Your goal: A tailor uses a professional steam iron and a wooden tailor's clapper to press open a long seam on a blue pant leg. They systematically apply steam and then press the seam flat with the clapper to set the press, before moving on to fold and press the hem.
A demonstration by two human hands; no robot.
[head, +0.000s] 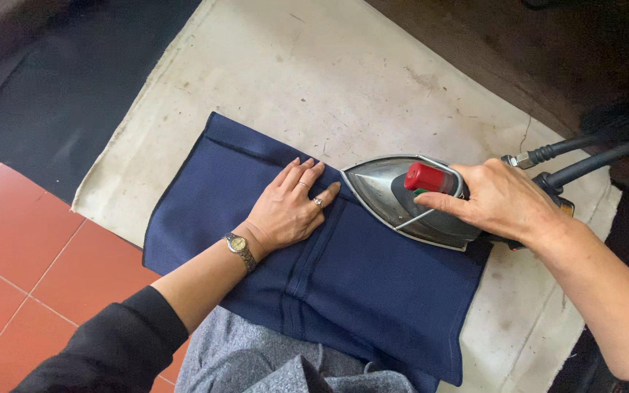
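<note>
A navy blue folded cloth (pixel 373 291) with pressed seams lies on a stained cream ironing pad (pixel 314 73). My left hand (pixel 289 207), with rings and a wristwatch, lies flat on the cloth, fingers spread and pointing toward the iron's tip. My right hand (pixel 500 200) grips the handle of a silver steam iron (pixel 394 193) with a red knob, which rests on the cloth's upper right part, its tip pointing left and close to my left fingertips.
Two black hoses or cords (pixel 584 156) run from the iron's rear to the right. A dark cloth (pixel 74 87) lies at the upper left beside the pad. Red floor tiles (pixel 30 247) show at the left. Grey fabric (pixel 256 364) lies at the bottom edge.
</note>
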